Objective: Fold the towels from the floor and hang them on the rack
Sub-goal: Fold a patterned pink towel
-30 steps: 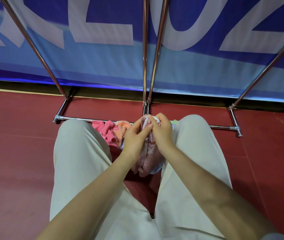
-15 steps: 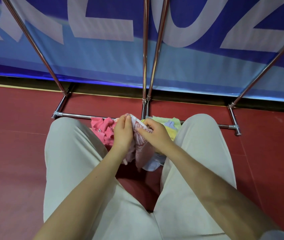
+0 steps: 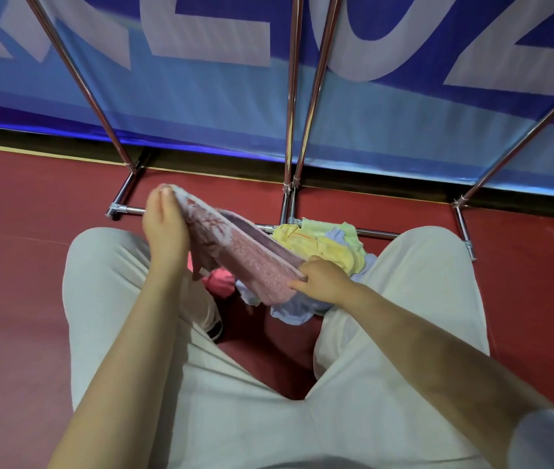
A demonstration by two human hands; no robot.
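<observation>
A pink patterned towel is stretched in the air between my hands, above my knees. My left hand pinches its upper left corner, raised near the rack's base bar. My right hand pinches the lower right corner, closer to me. Under the towel, a heap lies on the red floor: a yellow towel, a pale blue towel and a bright pink towel, partly hidden. The chrome rack stands just behind the heap.
My knees in beige trousers flank the heap as I crouch. The rack's slanted legs and low base bar cross the floor ahead. A blue banner hangs behind it. Red floor spreads to both sides.
My hands, close together on the bunched towel a second ago, have moved apart. The left went up and left, the right down and right, spreading the towel out.
</observation>
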